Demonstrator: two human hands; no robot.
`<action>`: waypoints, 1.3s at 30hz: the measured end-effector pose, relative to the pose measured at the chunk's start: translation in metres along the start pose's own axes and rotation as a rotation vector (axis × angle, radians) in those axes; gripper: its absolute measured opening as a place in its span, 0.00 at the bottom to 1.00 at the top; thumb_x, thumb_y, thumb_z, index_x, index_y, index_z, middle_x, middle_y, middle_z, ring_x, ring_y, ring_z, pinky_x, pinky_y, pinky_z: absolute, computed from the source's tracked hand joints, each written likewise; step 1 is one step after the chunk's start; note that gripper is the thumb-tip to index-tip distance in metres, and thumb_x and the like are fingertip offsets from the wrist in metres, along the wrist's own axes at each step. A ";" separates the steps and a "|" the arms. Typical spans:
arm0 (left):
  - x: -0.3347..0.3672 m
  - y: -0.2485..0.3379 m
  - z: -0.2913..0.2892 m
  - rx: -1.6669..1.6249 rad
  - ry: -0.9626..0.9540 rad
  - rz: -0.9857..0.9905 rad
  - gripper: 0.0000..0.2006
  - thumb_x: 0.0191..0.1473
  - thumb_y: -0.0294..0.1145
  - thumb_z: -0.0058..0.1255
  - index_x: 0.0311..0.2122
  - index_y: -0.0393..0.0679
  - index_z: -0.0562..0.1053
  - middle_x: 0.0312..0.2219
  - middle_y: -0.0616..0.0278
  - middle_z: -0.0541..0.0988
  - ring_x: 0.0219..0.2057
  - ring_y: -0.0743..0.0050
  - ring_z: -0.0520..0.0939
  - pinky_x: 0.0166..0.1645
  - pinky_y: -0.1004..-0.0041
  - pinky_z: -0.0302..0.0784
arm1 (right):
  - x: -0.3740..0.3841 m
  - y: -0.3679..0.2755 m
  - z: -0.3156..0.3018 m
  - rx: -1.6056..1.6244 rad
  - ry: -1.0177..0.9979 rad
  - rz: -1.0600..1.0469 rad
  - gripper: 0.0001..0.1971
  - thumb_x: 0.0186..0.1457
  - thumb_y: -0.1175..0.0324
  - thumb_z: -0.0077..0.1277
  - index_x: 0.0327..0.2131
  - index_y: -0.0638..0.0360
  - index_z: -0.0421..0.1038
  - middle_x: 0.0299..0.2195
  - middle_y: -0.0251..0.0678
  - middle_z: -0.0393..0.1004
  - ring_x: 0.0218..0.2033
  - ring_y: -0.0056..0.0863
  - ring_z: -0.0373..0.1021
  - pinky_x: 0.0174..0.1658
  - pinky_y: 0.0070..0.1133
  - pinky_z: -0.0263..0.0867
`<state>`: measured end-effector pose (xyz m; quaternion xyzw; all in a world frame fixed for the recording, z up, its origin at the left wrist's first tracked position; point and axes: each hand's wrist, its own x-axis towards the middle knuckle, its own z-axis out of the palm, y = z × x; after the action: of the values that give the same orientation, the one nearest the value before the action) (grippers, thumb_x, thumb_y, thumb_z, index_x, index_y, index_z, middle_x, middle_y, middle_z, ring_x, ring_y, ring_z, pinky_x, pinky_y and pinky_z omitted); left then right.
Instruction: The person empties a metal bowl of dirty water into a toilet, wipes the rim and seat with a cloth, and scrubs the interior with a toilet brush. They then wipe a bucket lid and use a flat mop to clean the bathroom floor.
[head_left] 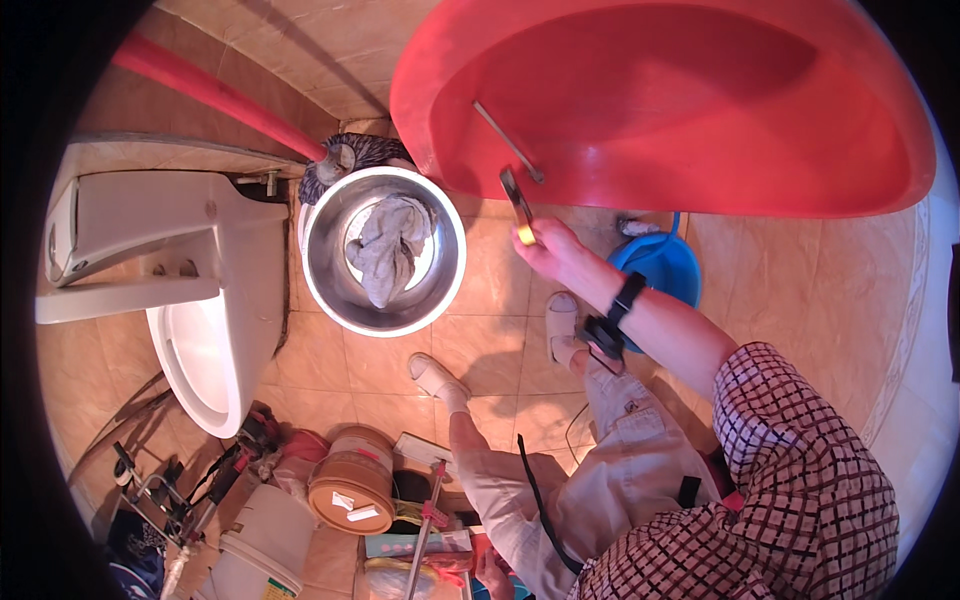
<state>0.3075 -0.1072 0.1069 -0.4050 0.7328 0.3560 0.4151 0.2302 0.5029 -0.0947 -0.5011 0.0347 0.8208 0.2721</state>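
Note:
My right hand (553,249) is closed around a tool (517,204) with a dark metal end and a yellow part by the fingers. I cannot make out its exact kind. It points up toward the front rim of a big red tub (660,110). A thin metal rod (507,141) with a thicker lower end lies inside the tub, just beyond the tool. Low in the picture, my left hand (492,574) hangs beside a red thing and some packages. Its fingers are mostly hidden.
A steel basin (314,262) holds a grey cloth (385,245). A white toilet (215,330) stands at the left. Behind my right arm is a blue bucket (672,272). Near the lower left sit a lidded brown bucket (350,490), a white bucket (260,540) and assorted tools.

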 end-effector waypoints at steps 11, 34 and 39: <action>0.004 -0.003 -0.012 -0.037 0.046 -0.036 0.11 0.55 0.35 0.43 0.36 0.39 0.72 0.22 0.67 0.76 0.23 0.79 0.77 0.25 0.80 0.70 | 0.138 -0.055 0.103 0.461 -0.063 -0.088 0.13 0.56 0.77 0.30 0.42 0.74 0.60 0.33 0.49 0.69 0.29 0.36 0.70 0.32 0.23 0.73; -0.007 -0.005 0.004 -0.095 -0.036 -0.071 0.12 0.55 0.36 0.43 0.37 0.40 0.72 0.22 0.67 0.76 0.23 0.79 0.77 0.24 0.80 0.70 | 0.142 -0.058 0.043 -0.569 -0.039 -0.190 0.13 0.60 0.64 0.32 0.43 0.61 0.56 0.41 0.45 0.69 0.42 0.35 0.70 0.45 0.26 0.68; -0.015 0.010 0.021 -0.121 0.074 -0.060 0.14 0.57 0.38 0.41 0.36 0.38 0.72 0.16 0.70 0.71 0.11 0.87 0.63 0.14 0.84 0.58 | 0.097 -0.055 0.007 -0.700 -0.052 -0.096 0.11 0.60 0.63 0.32 0.44 0.56 0.56 0.41 0.41 0.70 0.41 0.33 0.70 0.46 0.25 0.67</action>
<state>0.3104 -0.0804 0.1139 -0.4639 0.7123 0.3718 0.3730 0.2170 0.5915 -0.1614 -0.5438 -0.2791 0.7818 0.1229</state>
